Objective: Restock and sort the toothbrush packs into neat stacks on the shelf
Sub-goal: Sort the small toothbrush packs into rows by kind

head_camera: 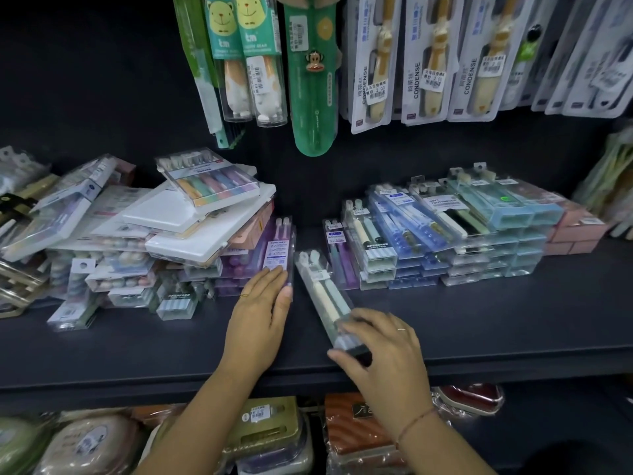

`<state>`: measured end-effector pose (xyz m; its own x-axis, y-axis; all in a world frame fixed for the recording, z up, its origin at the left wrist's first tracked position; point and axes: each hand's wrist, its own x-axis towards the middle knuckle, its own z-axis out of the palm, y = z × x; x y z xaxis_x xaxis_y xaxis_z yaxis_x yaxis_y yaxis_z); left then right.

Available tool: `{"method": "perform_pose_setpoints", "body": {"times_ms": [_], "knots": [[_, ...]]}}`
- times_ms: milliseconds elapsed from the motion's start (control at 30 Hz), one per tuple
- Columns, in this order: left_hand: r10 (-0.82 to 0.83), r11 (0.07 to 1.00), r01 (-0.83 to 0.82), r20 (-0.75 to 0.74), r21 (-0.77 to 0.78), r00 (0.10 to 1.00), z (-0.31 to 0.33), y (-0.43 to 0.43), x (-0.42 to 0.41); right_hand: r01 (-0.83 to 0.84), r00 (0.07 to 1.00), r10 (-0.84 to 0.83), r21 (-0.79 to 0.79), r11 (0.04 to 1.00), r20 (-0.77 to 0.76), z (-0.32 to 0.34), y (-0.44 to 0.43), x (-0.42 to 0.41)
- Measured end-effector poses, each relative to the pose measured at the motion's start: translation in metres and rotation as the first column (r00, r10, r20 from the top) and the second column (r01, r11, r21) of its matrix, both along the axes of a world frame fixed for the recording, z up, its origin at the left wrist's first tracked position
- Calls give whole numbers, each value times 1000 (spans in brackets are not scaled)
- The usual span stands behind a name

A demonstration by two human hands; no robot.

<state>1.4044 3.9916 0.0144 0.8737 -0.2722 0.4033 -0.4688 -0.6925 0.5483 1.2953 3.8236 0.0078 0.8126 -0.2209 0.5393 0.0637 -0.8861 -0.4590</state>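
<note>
My left hand [262, 313] lies with straight fingers on the near end of a purple toothbrush pack [278, 250] that leans against a messy heap of packs [144, 234] on the dark shelf [479, 323]. My right hand [383, 354] grips the near end of a clear pack with cream and pale-green brushes [322, 289], which lies slanted on the shelf between the heap and the tidy stacks. Those neat stacks of blue, green and clear packs [445, 228] fill the right side.
Carded toothbrushes and green tube packs [313, 73] hang from hooks above the shelf's back. Pink boxes [575, 231] stand at the far right. Soap boxes and wrapped goods [267, 437] fill the lower shelf below its front edge [137, 382].
</note>
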Motion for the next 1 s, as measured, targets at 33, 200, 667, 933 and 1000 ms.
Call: {"method": "perform_pose_setpoints", "body": {"times_ms": [33,200,667,933,1000], "knots": [[1,1000,-1,0,0,1000,0,0,0,-3,1000,4,13,1000,-19,-1,-2,-3],[7,1000,-7,-9,7,1000,1,-1,-1,89,967,-60,107,990,-247,9,0,-7],[27,999,-27,-9,27,1000,1,-2,0,53,898,-189,328,943,398,43,-30,11],[25,999,-25,0,24,1000,0,-2,0,208,963,-221,97,973,153,45,-37,65],[29,999,-29,7,26,1000,-2,-1,1,183,981,-186,67,981,57,50,-34,70]]}}
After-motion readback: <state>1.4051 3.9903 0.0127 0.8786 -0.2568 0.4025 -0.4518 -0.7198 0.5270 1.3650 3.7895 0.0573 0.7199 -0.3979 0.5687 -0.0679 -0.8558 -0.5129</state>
